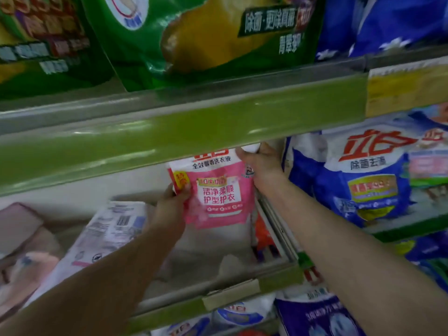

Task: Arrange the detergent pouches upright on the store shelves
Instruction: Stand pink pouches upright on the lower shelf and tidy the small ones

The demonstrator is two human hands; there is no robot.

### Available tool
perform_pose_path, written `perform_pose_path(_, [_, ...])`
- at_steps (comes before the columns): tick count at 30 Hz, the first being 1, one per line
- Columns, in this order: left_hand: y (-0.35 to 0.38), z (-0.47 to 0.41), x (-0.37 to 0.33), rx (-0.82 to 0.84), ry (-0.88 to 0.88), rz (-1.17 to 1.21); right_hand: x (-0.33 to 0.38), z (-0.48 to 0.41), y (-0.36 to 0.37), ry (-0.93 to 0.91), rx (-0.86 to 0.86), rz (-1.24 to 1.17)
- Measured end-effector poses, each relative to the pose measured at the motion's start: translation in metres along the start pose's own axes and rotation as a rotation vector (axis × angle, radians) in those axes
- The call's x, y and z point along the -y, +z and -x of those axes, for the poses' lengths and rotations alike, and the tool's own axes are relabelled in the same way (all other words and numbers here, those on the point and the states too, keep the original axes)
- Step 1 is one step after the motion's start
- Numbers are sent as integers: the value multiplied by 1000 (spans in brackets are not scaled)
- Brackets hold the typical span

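Note:
A pink and white detergent pouch [217, 192] stands upright at the back of the middle shelf [232, 287], its top hidden behind the green shelf rail above. My left hand [171, 209] pinches its lower left edge. My right hand [260, 163] grips its upper right corner. Another white pouch [106, 236] lies flat on the shelf to the left, printed back facing up.
Blue and white pouches [361, 180] stand on the shelf to the right. Green pouches [194, 35] fill the shelf above, behind a green rail [169, 137]. A pinkish pouch [21, 251] lies at far left. More pouches [315, 314] sit on the shelf below.

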State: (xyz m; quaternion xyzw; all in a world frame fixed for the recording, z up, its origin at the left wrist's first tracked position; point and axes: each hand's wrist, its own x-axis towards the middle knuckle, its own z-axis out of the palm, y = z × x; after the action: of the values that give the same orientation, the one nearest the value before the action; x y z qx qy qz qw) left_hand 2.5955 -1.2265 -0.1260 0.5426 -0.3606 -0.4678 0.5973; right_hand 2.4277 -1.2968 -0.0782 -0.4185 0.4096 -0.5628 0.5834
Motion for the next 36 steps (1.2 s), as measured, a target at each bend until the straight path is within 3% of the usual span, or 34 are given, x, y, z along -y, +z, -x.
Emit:
perform_pose_path(7, [4, -28, 9, -35, 71, 179, -3, -18, -1, -77, 113, 73])
perform_pose_path(13, [10, -41, 17, -30, 152, 221, -18, -31, -1, -95, 181, -54])
perform_pose_path(28, [13, -61, 23, -76, 179, 234, -32, -50, 2, -160, 159, -89])
perform_pose_path(36, [12, -55, 17, -181, 86, 132, -35, -52, 9, -198, -114, 81])
